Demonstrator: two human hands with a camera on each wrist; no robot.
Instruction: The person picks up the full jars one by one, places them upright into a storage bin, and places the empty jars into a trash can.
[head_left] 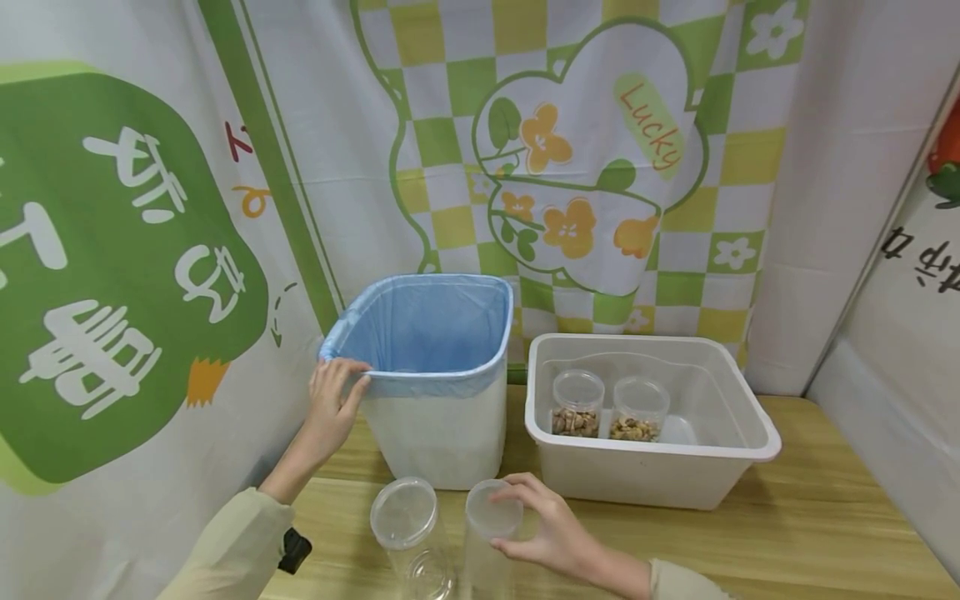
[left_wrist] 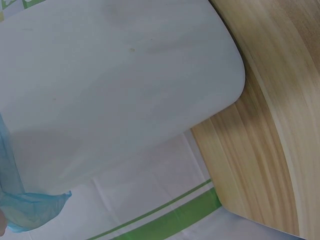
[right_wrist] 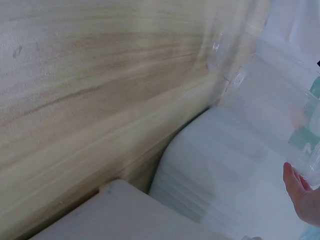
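My left hand (head_left: 335,396) holds the near left rim of a white trash bin (head_left: 442,433) lined with a blue bag (head_left: 431,383). In the left wrist view, bunched blue liner (left_wrist: 35,210) hangs at the lower left beside a sliver of that hand. My right hand (head_left: 551,529) grips the lid end of an upright clear plastic jar (head_left: 491,521), fingers over the lid and thumb at the side. Close on its left stands another clear lidded jar (head_left: 408,525), with no contents visible. The right wrist view catches the fingertips (right_wrist: 292,182) against the transparent jar wall.
A light grey tub (head_left: 630,471) stands right of the bin on the wooden table (head_left: 817,500). Inside it are two clear jars, one with brownish pieces (head_left: 576,421), the other with yellowish pieces (head_left: 635,427). Printed cloth (head_left: 465,150) hangs behind and at both sides.
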